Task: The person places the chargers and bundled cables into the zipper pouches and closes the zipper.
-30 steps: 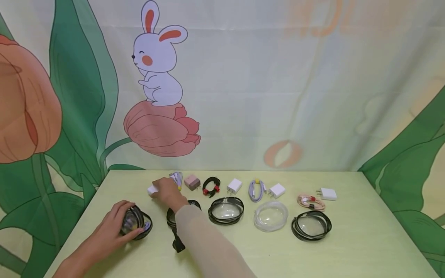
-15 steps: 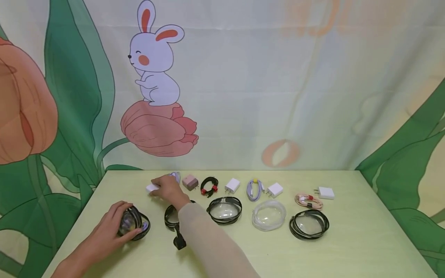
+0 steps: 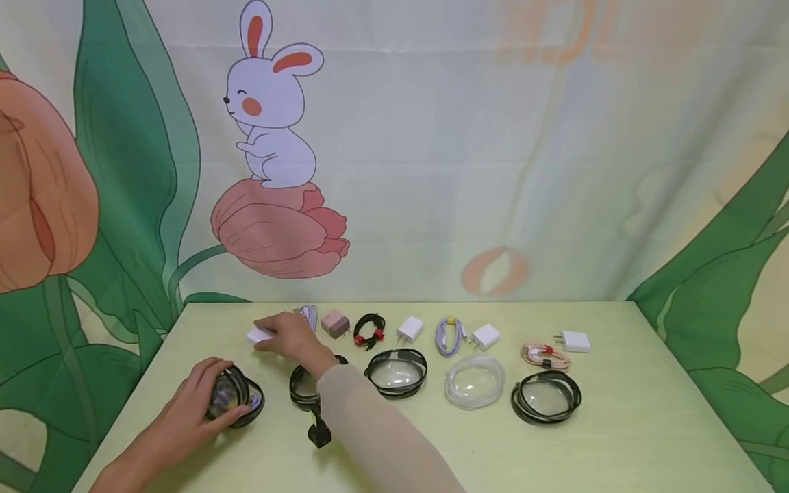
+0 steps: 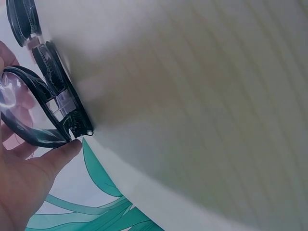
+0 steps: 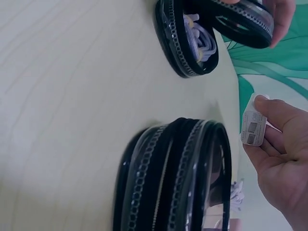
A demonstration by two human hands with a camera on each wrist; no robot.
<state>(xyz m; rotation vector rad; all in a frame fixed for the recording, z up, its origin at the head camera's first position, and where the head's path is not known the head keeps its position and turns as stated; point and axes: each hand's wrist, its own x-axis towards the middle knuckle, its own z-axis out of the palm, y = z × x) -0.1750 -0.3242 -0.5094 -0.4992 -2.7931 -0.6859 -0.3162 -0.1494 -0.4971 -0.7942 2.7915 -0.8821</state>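
Observation:
On the left of the table, my left hand (image 3: 185,407) holds a small round clear case (image 3: 227,394) with black zipped rims. Its lid is tipped up, with my fingers on the lid and my thumb at the lower rim. Inside lies a coiled lilac cable (image 5: 202,42), seen in the right wrist view. Farther back, my right hand (image 3: 292,337) pinches a white charger plug (image 5: 253,122) between thumb and fingers. The charger's two ports face the right wrist camera. Behind that hand, another lilac cable (image 3: 310,315) is partly hidden.
A black-rimmed case (image 3: 303,388) with a black tab sits beside my right sleeve. To its right stand two more black-rimmed cases and a clear-rimmed case (image 3: 474,383). Along the back lie a pink charger (image 3: 335,324), white chargers (image 3: 409,330) and coiled cables (image 3: 451,337).
My right hand has moved a little to the left with the white charger. My left hand keeps its hold on the case. The head view has shifted slightly.

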